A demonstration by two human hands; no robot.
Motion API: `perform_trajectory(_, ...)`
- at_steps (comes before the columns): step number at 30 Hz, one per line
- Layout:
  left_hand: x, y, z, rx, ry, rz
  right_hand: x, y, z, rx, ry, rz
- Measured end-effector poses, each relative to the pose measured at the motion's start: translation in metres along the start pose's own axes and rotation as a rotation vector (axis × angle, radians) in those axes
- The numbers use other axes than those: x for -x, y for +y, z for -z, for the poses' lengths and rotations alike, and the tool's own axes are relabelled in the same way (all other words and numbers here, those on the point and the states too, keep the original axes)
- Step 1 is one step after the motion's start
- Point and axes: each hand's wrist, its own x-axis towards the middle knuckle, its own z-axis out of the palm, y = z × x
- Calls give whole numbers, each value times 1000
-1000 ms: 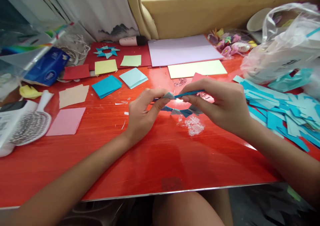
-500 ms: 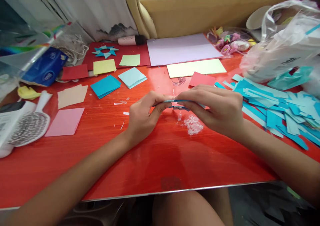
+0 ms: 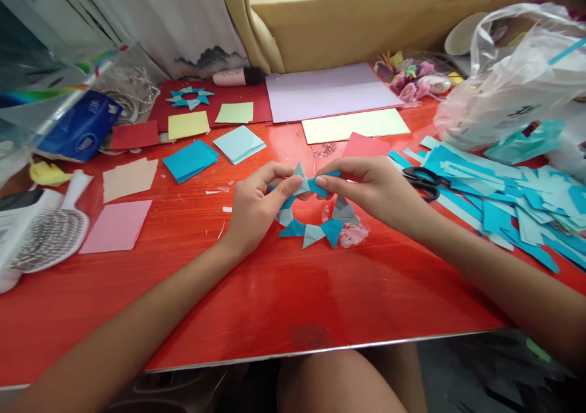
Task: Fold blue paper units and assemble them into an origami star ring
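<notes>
Between my hands is an origami ring [image 3: 314,235] of folded paper points, alternating bright blue and pale blue, tilted so its face shows. My left hand [image 3: 260,202] pinches a pale point at its upper left between thumb and fingers. With thumb and index finger, my right hand [image 3: 366,187] grips a blue piece at the top of the ring. Some of the ring's right side is partly covered by my right fingers. A similar finished-looking star ring [image 3: 190,97] lies at the back left on dark red paper [image 3: 238,111].
Paper stacks in blue [image 3: 190,160] and pale blue [image 3: 239,144] lie beyond my left hand. Black scissors [image 3: 422,182] and a heap of blue paper strips [image 3: 503,184] are at the right. A hairbrush [image 3: 55,233] and a plastic bag [image 3: 517,96] flank the red table [image 3: 256,315].
The origami ring was edge-on and has tilted to show its points. My right hand has drawn slightly back, uncovering the black scissors.
</notes>
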Motion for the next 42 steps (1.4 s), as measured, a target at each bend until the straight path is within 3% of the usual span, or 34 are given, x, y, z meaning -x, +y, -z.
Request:
perform_trajectory(4,-4,-2,0,-25,-42,50,0,8,-9,-144,15,-65)
perform_trajectory(13,-6,-8,2,3,-149,107,3,9,-14,-225,43,-101)
perform_trajectory(19,-10,-8,3,117,-137,167,2,11,-13,-308,6,-125)
perform_trajectory(27,-11,-14,2,89,-143,242,-2,18,-15,-356,-39,-177)
perform_trajectory(33,-13,-19,3,117,-80,215,-6,24,-11,-432,109,-269)
perform_trajectory(42,-13,-24,5,-2,-72,204,-8,31,-11,-441,17,-277)
